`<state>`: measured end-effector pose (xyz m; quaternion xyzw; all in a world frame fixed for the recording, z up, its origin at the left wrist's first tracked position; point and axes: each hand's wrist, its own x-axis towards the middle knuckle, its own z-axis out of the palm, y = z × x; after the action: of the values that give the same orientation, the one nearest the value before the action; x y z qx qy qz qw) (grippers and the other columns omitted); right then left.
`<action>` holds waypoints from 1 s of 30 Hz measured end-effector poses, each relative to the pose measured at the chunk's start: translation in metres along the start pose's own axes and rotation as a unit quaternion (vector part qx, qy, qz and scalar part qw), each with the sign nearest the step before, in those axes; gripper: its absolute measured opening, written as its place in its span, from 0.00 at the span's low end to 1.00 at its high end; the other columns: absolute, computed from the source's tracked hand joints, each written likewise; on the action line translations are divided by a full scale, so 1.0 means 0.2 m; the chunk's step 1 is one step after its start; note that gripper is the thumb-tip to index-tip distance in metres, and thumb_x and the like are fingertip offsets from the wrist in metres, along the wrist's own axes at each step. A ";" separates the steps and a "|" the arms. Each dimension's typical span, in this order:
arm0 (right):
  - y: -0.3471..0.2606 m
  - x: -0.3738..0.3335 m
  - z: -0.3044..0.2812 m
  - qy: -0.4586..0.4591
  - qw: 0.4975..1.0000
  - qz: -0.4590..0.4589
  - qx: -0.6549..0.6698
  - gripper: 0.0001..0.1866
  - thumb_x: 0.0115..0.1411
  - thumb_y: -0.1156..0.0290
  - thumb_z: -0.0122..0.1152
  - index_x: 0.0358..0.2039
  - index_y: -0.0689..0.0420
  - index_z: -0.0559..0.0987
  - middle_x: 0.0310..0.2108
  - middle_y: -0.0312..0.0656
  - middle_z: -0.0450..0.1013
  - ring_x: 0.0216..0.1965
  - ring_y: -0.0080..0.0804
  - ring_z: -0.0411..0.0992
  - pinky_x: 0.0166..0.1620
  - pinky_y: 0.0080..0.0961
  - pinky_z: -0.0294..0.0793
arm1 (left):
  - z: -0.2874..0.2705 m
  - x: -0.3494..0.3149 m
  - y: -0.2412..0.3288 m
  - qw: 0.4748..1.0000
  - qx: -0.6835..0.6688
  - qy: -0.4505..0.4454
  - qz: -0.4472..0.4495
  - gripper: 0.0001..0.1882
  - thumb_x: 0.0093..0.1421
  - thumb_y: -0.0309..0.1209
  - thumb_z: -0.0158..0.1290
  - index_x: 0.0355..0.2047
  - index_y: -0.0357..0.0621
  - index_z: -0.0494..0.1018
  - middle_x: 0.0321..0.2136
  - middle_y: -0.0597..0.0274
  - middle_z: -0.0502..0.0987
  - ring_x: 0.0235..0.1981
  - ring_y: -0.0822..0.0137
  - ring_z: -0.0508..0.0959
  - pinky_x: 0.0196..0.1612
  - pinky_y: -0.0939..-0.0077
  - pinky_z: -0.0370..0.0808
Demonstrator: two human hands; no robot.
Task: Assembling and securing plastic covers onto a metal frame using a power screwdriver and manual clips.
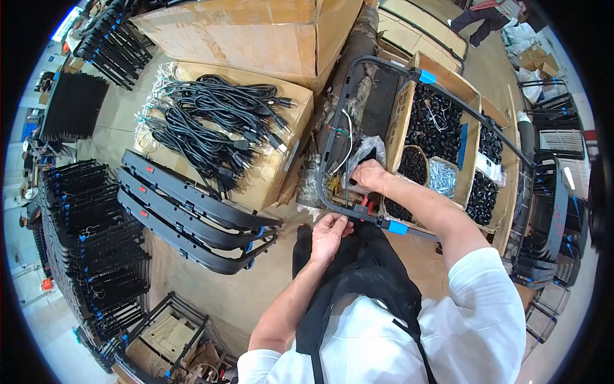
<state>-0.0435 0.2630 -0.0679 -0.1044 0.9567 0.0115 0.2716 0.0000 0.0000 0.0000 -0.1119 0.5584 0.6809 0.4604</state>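
A black U-shaped frame (325, 137) with blue sleeves on its two arms lies before me, its rounded end to the left. My left hand (327, 238) is closed, its thumb and fingers pinching the frame's near corner. Inside the rounded end, my right hand (369, 175) is closed beside a clear plastic bag (377, 146) with something dark in it. What its fingers hold is hidden. A white wire (349, 137) with a green part loops along the frame's left bar. On the near bar, close to both hands, is a red and black part (364, 208).
Beyond the frame, a wooden tray (472, 96) holds black small parts; a tub of silver screws (442, 178) stands within it. Black power cords (217, 121) lie on a carton at left, above several curved black panels (185, 211). Stacked black frames (96, 243) line the far left.
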 end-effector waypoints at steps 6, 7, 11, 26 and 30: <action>0.08 -0.08 -0.18 0.043 0.983 0.042 0.171 0.16 0.60 0.60 0.68 0.40 0.60 0.84 0.35 0.55 0.82 0.42 0.58 0.81 0.47 0.52 0.79 | -0.04 0.01 0.01 1.000 0.009 -0.019 0.017 0.10 0.74 0.30 0.55 0.43 0.34 0.78 0.36 0.58 0.84 0.37 0.69 0.84 0.46 0.73 0.83; 0.10 -0.10 -0.16 0.073 0.969 0.046 0.231 0.16 0.61 0.63 0.67 0.42 0.62 0.83 0.38 0.58 0.82 0.46 0.60 0.79 0.51 0.52 0.78 | -0.04 0.01 0.01 0.999 0.014 -0.027 0.024 0.10 0.74 0.30 0.54 0.43 0.34 0.78 0.36 0.58 0.84 0.37 0.70 0.83 0.47 0.73 0.83; 0.14 -0.14 -0.16 0.101 0.945 0.086 0.298 0.15 0.64 0.67 0.62 0.48 0.61 0.82 0.42 0.57 0.81 0.48 0.55 0.80 0.51 0.48 0.78 | -0.05 0.02 0.01 0.998 0.026 -0.044 0.038 0.09 0.73 0.32 0.55 0.42 0.38 0.78 0.36 0.58 0.85 0.36 0.69 0.84 0.43 0.75 0.80; -0.70 -0.56 -0.60 0.216 0.906 -0.031 0.362 0.11 0.68 0.66 0.60 0.44 0.60 0.74 0.38 0.52 0.76 0.46 0.54 0.77 0.49 0.47 0.77 | -0.03 0.04 -0.02 0.996 -0.061 -0.044 0.049 0.05 0.71 0.23 0.52 0.40 0.40 0.78 0.31 0.66 0.81 0.31 0.75 0.78 0.34 0.80 0.76; -0.80 -0.59 -0.62 0.251 0.866 0.158 0.402 0.18 0.66 0.57 0.64 0.43 0.61 0.75 0.35 0.55 0.79 0.39 0.59 0.79 0.43 0.52 0.77 | -0.14 0.09 -0.12 0.992 -0.072 -0.077 0.063 0.09 0.66 0.16 0.53 0.42 0.40 0.79 0.43 0.61 0.82 0.44 0.67 0.81 0.48 0.72 0.79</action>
<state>0.0224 0.1200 0.1049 0.1667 0.9180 -0.3581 0.0352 -0.0026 -0.0155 -0.0369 -0.0566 0.4767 0.7536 0.4492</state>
